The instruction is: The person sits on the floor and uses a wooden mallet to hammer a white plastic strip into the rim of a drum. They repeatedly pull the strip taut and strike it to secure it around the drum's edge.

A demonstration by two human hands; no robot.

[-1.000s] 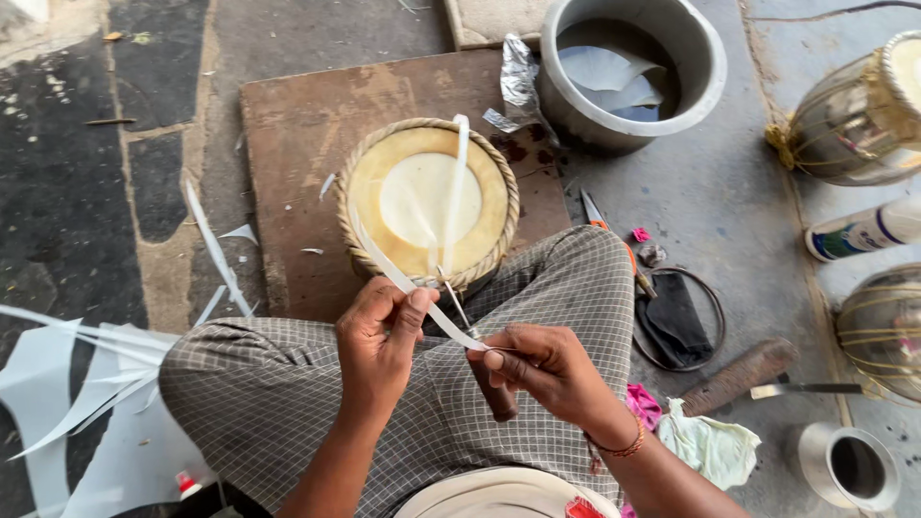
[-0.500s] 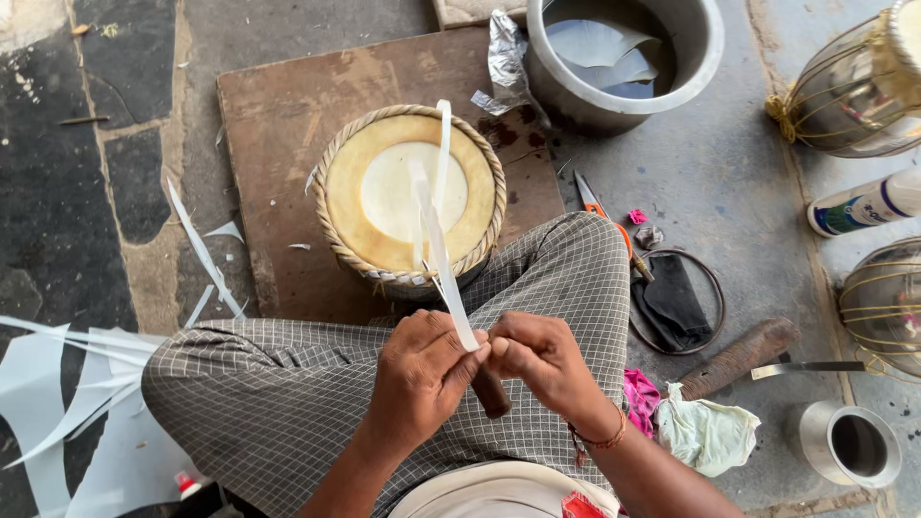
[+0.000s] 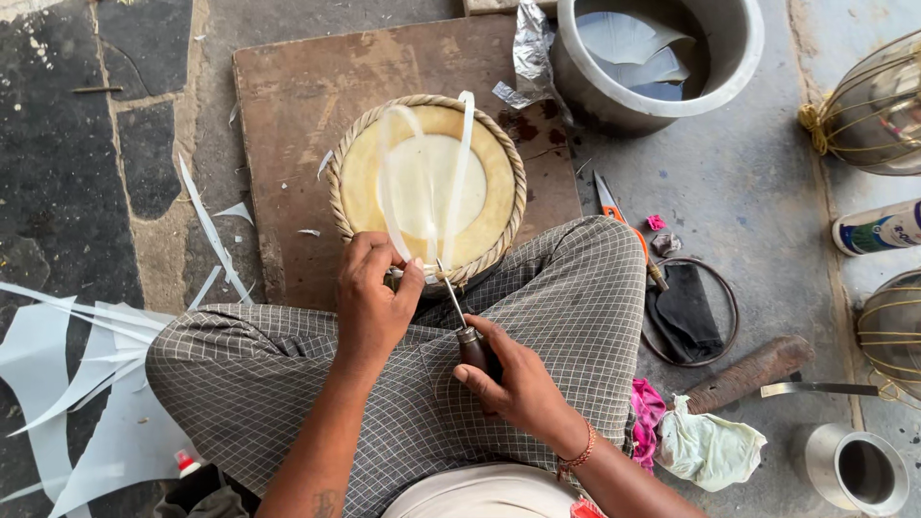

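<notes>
Arching over the round woven-rimmed yellow drum (image 3: 427, 187), a thin white strip (image 3: 459, 173) is pinched by the left hand (image 3: 372, 297) at the drum's near rim, where a dark-handled pointed tool (image 3: 460, 321), gripped by the right hand (image 3: 513, 384), is applied, fastening seemingly unfinished.

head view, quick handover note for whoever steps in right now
Left hand: pinches the white strip at the near rim of the round woven-edged drum; the strip loops up over the drumhead.
Right hand: grips the dark-handled awl, tip at the same spot on the rim.
Drum sits on the wooden board, against the crossed legs.
Done: strip cut. Left: no lacing visible around the rim yet.
</notes>
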